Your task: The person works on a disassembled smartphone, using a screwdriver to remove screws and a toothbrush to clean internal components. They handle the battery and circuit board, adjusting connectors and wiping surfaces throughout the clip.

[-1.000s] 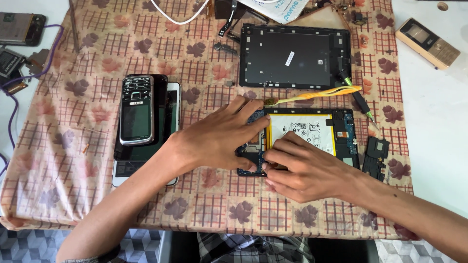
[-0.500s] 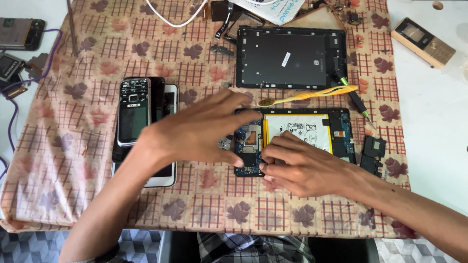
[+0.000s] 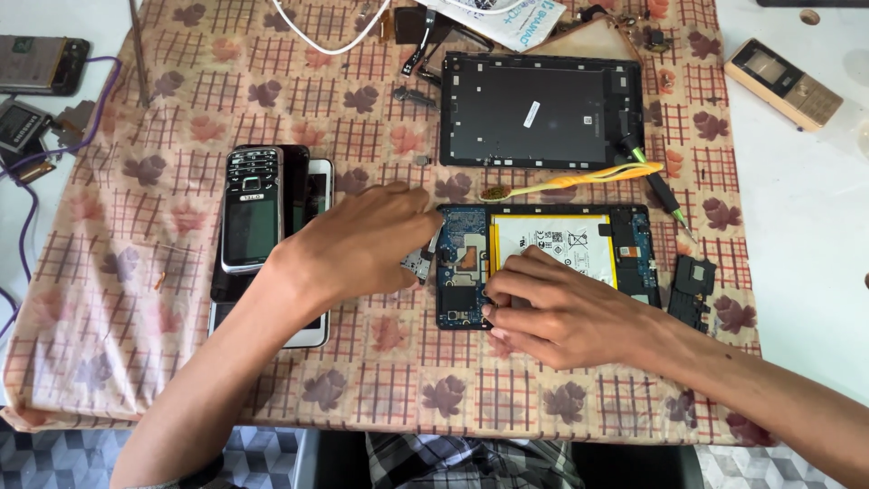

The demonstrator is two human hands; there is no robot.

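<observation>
Nearest us, our right hand (image 3: 561,312) lay flat on the opened black tablet body with blue circuit board and pale battery (image 3: 543,263), fingertips pressed to the board's lower left, clenched on nothing. Our left hand (image 3: 362,244) pinched a small grey metal component (image 3: 419,264) just off the tablet's left edge. The tablet sat mid-cloth on the checked, leaf-patterned tablecloth (image 3: 163,344), with bare cloth toward the near edge. Left lay a stack of phones topped by a grey keypad handset (image 3: 252,208). Beyond, a yellow plastic pry tool (image 3: 579,179) crossed before the detached black tablet back cover (image 3: 539,110). Far right, a gold keypad phone (image 3: 786,81) rested on white table.
</observation>
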